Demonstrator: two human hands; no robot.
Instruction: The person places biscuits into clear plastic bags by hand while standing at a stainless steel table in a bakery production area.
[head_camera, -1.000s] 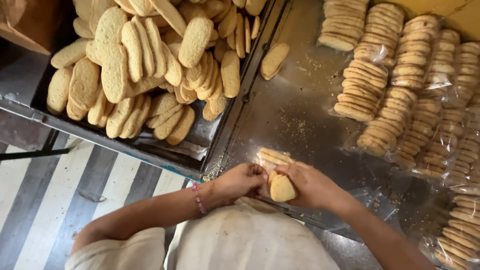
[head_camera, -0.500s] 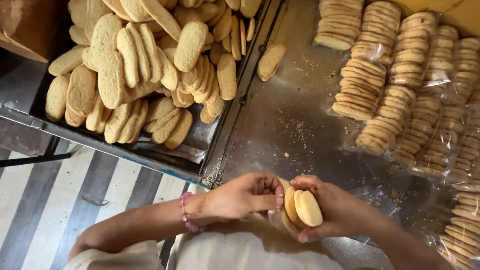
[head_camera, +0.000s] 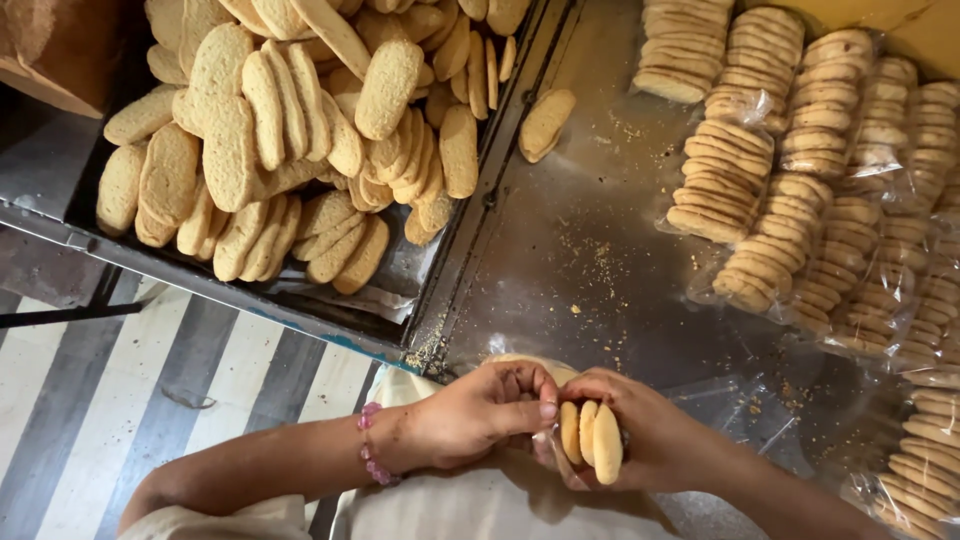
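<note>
Single head cam, looking nearly straight down from above. Close on both hands (head_camera: 540, 425) at bottom edge; metal desk (head_camera: 600, 250) fills mid-frame, biscuit tray (head_camera: 440, 300) upper left, striped floor (head_camera: 100, 400) below. No 2nd view.

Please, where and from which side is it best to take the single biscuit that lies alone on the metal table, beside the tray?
The single biscuit lies flat, an oval apart from the tray. Probably best to pinch its two long edges from above, near the middle, coming from the open table side on its right; the tray rim crowds the left side.
</note>
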